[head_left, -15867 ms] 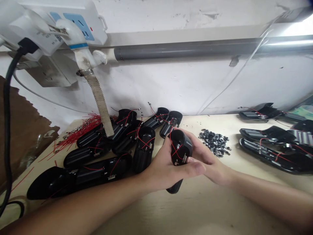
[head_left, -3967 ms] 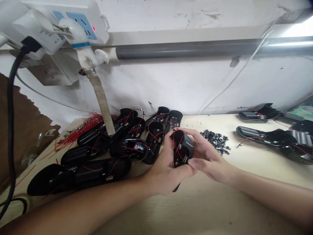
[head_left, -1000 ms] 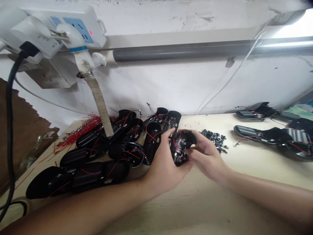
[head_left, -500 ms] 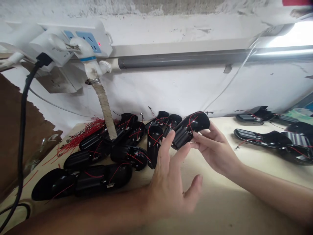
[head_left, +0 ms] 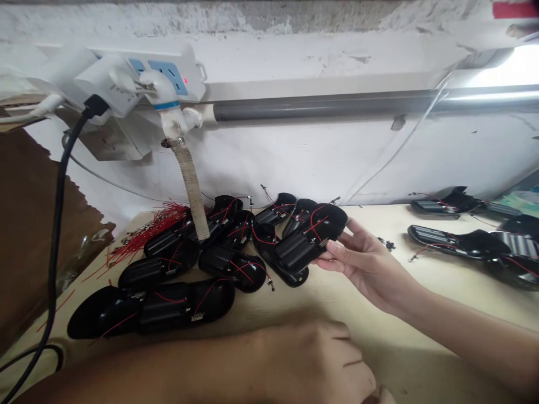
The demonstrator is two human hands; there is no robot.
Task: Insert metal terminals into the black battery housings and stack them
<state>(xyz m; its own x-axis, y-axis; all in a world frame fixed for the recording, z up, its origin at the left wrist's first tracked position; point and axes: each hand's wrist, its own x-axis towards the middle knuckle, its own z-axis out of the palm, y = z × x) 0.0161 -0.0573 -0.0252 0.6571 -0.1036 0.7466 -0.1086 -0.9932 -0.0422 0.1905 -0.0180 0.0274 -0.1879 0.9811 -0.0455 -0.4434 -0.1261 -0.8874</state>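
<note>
My right hand is shut on a black plastic housing with red wires across it. It holds the housing tilted, low over the right end of a pile of like housings on the wooden table. The housing's lower end touches or nearly touches a piece in the pile. My left hand lies low at the bottom of the view, back up and blurred. Its fingers are hidden and it touches no housing.
A bundle of red wires lies behind the pile. A ribbed hose hangs down into the pile from a white power strip. A black cable drops at the left. More black housings lie at the right.
My left hand let go of the housing and drew back toward me. My right hand alone carried the housing left and down onto the pile. The camera tilted up.
</note>
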